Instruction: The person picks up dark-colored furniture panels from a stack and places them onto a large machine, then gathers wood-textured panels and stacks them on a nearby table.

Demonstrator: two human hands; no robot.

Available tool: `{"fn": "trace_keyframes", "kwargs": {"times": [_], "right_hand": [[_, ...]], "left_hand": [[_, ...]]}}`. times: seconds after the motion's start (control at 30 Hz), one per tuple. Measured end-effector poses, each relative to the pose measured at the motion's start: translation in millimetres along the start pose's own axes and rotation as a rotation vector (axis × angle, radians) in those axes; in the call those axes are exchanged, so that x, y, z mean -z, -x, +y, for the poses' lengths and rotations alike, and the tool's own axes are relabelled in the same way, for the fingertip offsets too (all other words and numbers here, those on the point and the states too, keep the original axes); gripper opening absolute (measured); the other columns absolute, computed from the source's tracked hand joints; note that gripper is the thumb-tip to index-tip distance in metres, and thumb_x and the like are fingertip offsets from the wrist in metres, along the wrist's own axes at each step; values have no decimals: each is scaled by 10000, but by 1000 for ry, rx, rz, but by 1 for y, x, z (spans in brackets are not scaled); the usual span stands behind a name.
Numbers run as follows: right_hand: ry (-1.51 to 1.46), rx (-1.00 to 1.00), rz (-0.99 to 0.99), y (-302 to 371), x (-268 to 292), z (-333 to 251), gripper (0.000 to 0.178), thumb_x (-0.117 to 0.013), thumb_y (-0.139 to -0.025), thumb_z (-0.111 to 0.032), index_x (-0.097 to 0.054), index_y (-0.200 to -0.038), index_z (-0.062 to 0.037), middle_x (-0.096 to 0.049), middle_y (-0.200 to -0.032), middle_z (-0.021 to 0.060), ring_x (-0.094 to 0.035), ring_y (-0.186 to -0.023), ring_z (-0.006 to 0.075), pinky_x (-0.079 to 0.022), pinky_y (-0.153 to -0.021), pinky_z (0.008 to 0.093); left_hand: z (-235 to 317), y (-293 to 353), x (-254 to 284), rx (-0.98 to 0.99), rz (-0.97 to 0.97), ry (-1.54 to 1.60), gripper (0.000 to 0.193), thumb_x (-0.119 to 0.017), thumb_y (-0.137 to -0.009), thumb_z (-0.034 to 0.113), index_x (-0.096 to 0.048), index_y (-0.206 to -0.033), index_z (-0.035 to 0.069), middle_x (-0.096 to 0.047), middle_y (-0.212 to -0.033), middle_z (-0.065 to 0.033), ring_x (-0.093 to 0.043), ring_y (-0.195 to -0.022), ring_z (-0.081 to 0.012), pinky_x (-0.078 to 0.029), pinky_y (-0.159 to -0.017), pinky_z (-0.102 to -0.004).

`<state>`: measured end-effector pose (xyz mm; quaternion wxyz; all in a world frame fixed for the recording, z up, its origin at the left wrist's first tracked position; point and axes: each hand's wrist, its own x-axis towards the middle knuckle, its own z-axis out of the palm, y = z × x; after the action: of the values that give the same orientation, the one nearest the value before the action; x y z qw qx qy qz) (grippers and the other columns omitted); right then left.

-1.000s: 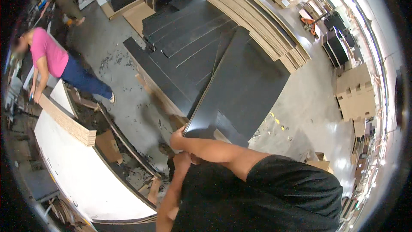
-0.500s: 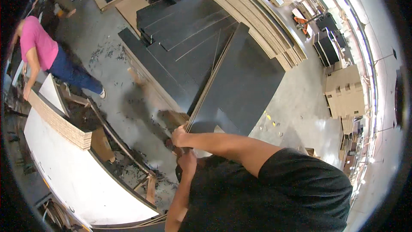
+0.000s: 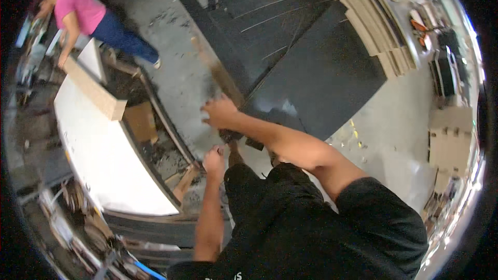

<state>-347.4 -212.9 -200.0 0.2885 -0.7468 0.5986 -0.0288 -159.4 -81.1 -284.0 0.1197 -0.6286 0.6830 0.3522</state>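
Large black panels (image 3: 321,67) lie stacked on the floor ahead of me. My right hand (image 3: 220,113) is just off the stack's near left corner, its fingers apart and nothing visible in them. Lower and to the left, my left hand (image 3: 213,159) is curled closed in the air, with no object showing in it. Motion blurs both hands a little. A long seam runs across the panels where the right-hand sheet meets the ones beside it.
A white-topped board stack (image 3: 111,155) stands at left, with a bundle of chipboard strips (image 3: 98,91) on it. A person in a pink shirt (image 3: 80,8) touches the strips' far end. More boards (image 3: 363,15) are piled beyond the black panels. Cardboard boxes (image 3: 450,135) stand at right.
Both hands have left the near end of the black panel edge they were gripping. That raised edge now lies lower against the stack. The right hand has opened, and my view has shifted.
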Motion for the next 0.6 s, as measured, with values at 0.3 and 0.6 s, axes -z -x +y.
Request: {"fn": "trace_keyframes", "kwargs": {"times": [0.3,0.6], "right_hand": [[-1105,-415,883,218,49,118,488,-720,-997,-383,-646,-1268,16,-699,-1210,139,-662,-1103,230,-501,-964,366],[-1631,-614,513,236,24,198,1015,-644,-960,-659,-285,-1603,40,-341,-1632,242,-360,-1511,384,-352,-1209,516]], "left_hand": [[58,31,19,103,172,1196,1041,-471,-973,793,-393,-1569,-56,-547,-1498,-209,-512,-1383,-339,-351,-1185,-450],[146,14,28,206,30,1178,1129,-485,-896,874,-330,-1631,31,-388,-1624,-222,-370,-1497,-343,-245,-1237,-475]]}}
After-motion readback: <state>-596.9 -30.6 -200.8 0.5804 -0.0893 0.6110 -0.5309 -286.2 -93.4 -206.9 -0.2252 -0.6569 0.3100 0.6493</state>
